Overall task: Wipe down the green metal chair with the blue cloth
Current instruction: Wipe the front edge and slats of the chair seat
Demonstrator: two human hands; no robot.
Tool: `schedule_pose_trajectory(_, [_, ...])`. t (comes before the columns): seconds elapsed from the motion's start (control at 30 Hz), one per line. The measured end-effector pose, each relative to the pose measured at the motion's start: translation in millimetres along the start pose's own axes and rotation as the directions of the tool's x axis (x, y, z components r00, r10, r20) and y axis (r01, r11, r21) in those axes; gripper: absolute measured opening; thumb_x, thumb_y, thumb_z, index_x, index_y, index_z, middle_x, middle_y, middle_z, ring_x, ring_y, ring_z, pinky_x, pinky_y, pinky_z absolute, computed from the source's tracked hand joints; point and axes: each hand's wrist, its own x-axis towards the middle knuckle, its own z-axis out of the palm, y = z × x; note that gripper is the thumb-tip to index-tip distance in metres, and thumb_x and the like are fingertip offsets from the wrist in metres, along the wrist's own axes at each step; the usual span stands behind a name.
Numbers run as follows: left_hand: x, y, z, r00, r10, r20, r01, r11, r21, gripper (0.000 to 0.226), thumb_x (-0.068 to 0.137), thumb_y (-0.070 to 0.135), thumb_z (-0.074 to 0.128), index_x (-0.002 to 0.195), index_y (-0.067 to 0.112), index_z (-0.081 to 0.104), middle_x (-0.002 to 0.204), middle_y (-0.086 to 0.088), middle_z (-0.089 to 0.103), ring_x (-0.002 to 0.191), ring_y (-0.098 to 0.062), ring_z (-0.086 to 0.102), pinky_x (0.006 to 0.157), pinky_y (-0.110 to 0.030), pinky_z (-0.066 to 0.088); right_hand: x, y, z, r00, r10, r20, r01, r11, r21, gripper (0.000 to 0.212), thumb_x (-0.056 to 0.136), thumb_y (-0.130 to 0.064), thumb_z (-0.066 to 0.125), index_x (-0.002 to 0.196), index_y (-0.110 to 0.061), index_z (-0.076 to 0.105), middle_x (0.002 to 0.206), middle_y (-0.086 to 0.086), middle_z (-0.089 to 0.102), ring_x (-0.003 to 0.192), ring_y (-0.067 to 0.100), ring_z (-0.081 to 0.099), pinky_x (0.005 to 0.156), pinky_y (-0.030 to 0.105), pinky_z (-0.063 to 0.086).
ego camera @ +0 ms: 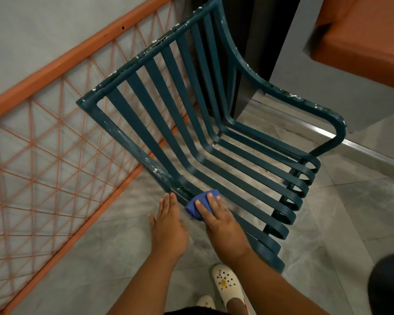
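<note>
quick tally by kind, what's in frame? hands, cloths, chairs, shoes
Hands: 2, left hand and right hand
Blue cloth: 1
Green metal chair: 1
Cream clogs: 2, one full, one partly cut off
Total: 6

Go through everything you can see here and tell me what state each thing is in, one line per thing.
Green metal chair: upright on the floor, paint chipped with white flecks along the frame.
Blue cloth: bunched up, pressed on the chair's near seat edge.
Right hand: flat on the cloth, pressing it down.
Left hand: open, empty, fingertips at the chair's corner.
Orange railing: net intact, stretched taut.
White clog: worn on a foot.
</note>
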Motion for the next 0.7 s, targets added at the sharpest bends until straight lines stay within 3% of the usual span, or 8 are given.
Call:
schedule_pose_trajectory(0.13, [8.3,-2.6,-4.2,0.999,-0.025,-0.038,0.023,0.999,-0.048,0.076,0.091,0.005,0.041,0.151,0.022,-0.003,0.159,0.002,0.006,0.145,-0.011,0.001,0.117,-0.042,-0.002,23.6,-9.0,-2.4,0.999,0.036,-0.028,-0.033,0.996,0.088,0.065,0.100,-0.014,0.041,0.150,-0.036,0.007,0.160,0.000,-0.006,0.147,0.023,0.003,0.110,0.035,0.035])
schedule_pose_trajectory(0.23, [15.9,-3.1,-6.6,0.997,-0.035,-0.072,0.030,0.997,-0.067,0.074,0.090,0.002,0.039,0.151,0.022,0.002,0.159,0.003,0.008,0.145,-0.012,0.002,0.117,-0.043,-0.002,47.2,-25.2,-2.3,0.998,-0.054,0.012,0.053,0.994,0.094,0.066,0.099,-0.011,0.043,0.150,-0.035,0.007,0.160,-0.001,-0.007,0.145,0.024,-0.010,0.118,0.040,0.017])
schedule_pose_trajectory(0.37, [23.2,-8.5,-9.1,0.992,-0.070,-0.107,0.063,0.996,-0.068,0.073,0.091,0.001,0.040,0.151,0.022,0.004,0.159,0.002,0.012,0.145,-0.013,0.004,0.117,-0.042,0.000,49.1,-25.2,2.8,0.981,-0.154,0.119,0.170,0.977,-0.129,0.076,0.095,-0.007,0.044,0.149,-0.036,-0.002,0.154,-0.005,-0.023,0.137,0.028,-0.032,0.115,0.044,-0.008])
schedule_pose_trajectory(0.47, [24.8,-10.8,-10.0,0.990,-0.057,-0.129,0.049,0.997,-0.059,0.075,0.091,0.003,0.043,0.150,0.025,0.002,0.159,0.005,0.008,0.145,-0.011,0.002,0.117,-0.041,-0.001,26.8,-5.6,3.6,0.970,-0.149,0.192,0.184,0.967,-0.175,0.077,0.095,-0.006,0.042,0.147,-0.037,-0.005,0.152,-0.008,-0.026,0.137,0.028,-0.033,0.114,0.045,-0.005])
schedule_pose_trajectory(0.6, [28.3,-10.2,-13.3,0.991,-0.009,-0.137,0.009,1.000,0.001,0.076,0.093,0.008,0.044,0.150,0.028,-0.001,0.159,0.008,0.001,0.144,-0.010,-0.005,0.117,-0.042,-0.002,32.5,-8.6,-3.6,0.984,-0.005,0.179,0.035,0.985,-0.166,0.076,0.098,-0.009,0.040,0.139,-0.035,-0.018,0.147,-0.004,-0.030,0.142,0.030,-0.021,0.118,0.043,0.014])
schedule_pose_trajectory(0.7, [30.5,-9.9,-14.7,0.990,0.008,-0.141,-0.004,1.000,0.030,0.072,0.094,0.009,0.044,0.150,0.027,0.002,0.159,0.007,-0.001,0.144,-0.010,-0.007,0.118,-0.043,-0.002,50.6,-29.0,-3.8,0.985,-0.080,0.155,0.103,0.984,-0.148,0.079,0.096,-0.007,0.043,0.143,-0.035,-0.014,0.151,-0.005,-0.027,0.137,0.029,-0.031,0.116,0.046,-0.001])
